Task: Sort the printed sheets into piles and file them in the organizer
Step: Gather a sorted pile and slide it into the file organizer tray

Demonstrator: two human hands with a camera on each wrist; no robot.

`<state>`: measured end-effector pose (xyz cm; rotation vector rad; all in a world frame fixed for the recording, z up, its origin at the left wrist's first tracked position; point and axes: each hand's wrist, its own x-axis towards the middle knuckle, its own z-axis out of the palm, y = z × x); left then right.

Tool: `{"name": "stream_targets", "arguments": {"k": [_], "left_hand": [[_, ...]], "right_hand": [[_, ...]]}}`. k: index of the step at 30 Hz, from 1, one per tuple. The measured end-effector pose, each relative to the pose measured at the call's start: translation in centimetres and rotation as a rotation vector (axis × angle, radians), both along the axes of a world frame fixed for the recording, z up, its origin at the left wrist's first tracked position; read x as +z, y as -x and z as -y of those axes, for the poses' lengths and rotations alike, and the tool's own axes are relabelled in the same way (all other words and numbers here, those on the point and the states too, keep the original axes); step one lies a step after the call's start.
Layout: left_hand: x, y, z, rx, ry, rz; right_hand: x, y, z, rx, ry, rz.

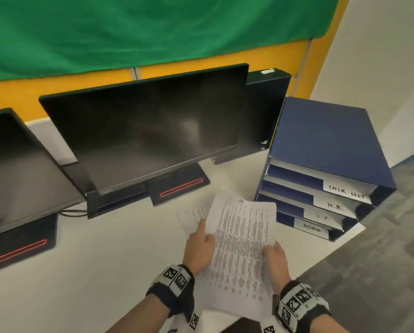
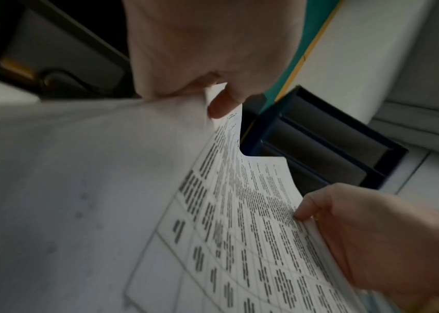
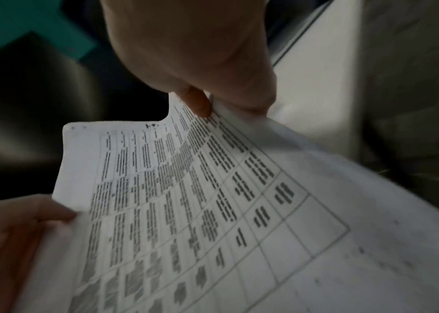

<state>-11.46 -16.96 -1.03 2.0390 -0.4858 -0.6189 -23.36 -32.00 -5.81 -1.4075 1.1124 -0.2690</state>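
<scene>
Head view, printed sheets [image 1: 239, 239] between both hands

This is an office workstation. Two dark computer monitors, one [image 1: 148, 131] at 12 o'clock and another [image 1: 16, 169] at 9 o'clock, stand on a white desk [image 1: 93, 272] before a yellow partition [image 1: 14, 92] draped with green cloth [image 1: 129, 27]. At 2 o'clock sits a blue paper organizer [image 1: 326, 145] whose trays carry handwritten labels "TASK LIST", "H.R.", "I.T" and "ADMIN", and grey carpet tile [image 1: 393, 236] covers the floor at 4 o'clock.
</scene>
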Motion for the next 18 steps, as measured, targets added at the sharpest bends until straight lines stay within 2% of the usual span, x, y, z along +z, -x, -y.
{"name": "stream_targets", "arguments": {"k": [3,6,12,18], "left_hand": [[-1.1,2.6,2.2,-0.136,-0.039,-0.134],[-1.2,4.2,4.3,-0.246,-0.052,-0.194],[-0.7,4.8,7.9,-0.311,0.009,-0.324],[-0.2,6.0,9.2,-0.279,0.042,-0.451]], "right_hand": [[-2.0,4.3,2.5,-0.089,-0.021,-0.135],[-2.9,7.4,4.8,-0.206,-0.06,-0.166],[0.1,8.8,9.5,-0.308,0.039,-0.168],[2.2,8.2,14.2,-0.362,0.099,-0.226]]}}
